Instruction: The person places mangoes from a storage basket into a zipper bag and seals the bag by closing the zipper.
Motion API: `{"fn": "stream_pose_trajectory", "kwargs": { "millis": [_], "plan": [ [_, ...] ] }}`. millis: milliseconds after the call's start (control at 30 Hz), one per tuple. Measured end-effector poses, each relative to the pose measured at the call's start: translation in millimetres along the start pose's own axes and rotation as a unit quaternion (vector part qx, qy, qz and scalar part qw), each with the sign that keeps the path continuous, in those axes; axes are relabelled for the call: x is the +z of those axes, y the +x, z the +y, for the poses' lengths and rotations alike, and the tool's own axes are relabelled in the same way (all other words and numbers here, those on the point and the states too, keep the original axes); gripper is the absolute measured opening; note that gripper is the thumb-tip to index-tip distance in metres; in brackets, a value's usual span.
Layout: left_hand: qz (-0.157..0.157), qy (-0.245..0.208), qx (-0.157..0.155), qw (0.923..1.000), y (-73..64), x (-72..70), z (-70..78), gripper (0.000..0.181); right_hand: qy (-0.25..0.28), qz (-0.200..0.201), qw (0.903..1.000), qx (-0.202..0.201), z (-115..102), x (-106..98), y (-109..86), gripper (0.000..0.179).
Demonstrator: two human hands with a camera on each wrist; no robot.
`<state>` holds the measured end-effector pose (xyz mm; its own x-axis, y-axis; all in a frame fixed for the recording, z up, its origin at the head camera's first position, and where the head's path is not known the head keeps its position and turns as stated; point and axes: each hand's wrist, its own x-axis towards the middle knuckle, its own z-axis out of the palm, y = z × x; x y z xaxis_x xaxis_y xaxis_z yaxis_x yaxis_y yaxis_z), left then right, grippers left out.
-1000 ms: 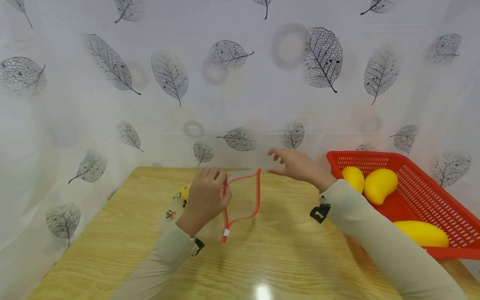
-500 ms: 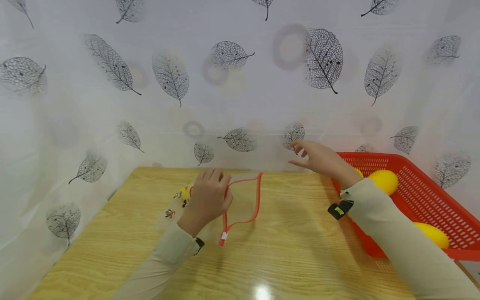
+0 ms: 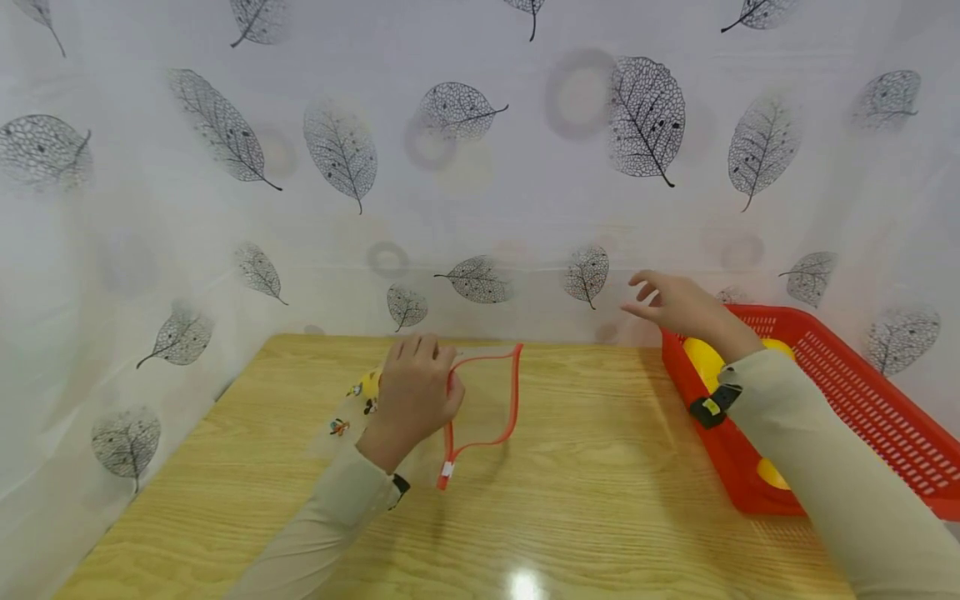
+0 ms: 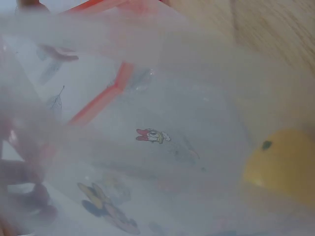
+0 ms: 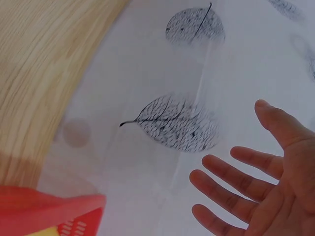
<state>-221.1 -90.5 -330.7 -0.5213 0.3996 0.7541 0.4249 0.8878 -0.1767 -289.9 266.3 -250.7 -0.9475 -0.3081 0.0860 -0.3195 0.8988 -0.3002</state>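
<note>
My left hand point(image 3: 416, 404) grips one edge of a clear zip bag, whose red zipper trim point(image 3: 515, 396) stands apart in a wide loop. Cartoon figures are printed on the bag, and its left part lies behind the hand. Through the cloudy film in the left wrist view shows a yellow mango point(image 4: 283, 169) with a small dark spot. My right hand point(image 3: 678, 308) holds nothing; it hovers over the far left corner of a red plastic basket point(image 3: 738, 483). Its fingers are spread, as the right wrist view shows. Yellow mangoes point(image 3: 702, 362) lie in the basket, partly covered by my right forearm.
A wooden table point(image 3: 585, 500) carries the bag and basket, the basket at its right side. Behind the table hangs a pale sheet point(image 3: 510, 200) printed with dark leaves. Dark bands with a small buckle sit at both wrists.
My right hand has moved right and slightly up, away from the bag and over the basket. The left hand keeps its hold on the bag, nearly still.
</note>
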Motion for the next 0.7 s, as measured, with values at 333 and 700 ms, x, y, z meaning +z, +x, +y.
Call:
{"fn": "stream_pose_trajectory", "kwargs": {
  "millis": [333,700],
  "plan": [
    [0.011,0.009,0.004,0.9999,-0.8,-0.7,0.8,0.007,0.016,-0.012,0.9983,0.055,46,1,-0.9,0.063],
    [0.007,-0.001,0.005,1.0000,-1.8,0.8,0.3,0.007,0.010,-0.036,0.9950,0.093,77,1,-9.1,0.063]
  ]
}}
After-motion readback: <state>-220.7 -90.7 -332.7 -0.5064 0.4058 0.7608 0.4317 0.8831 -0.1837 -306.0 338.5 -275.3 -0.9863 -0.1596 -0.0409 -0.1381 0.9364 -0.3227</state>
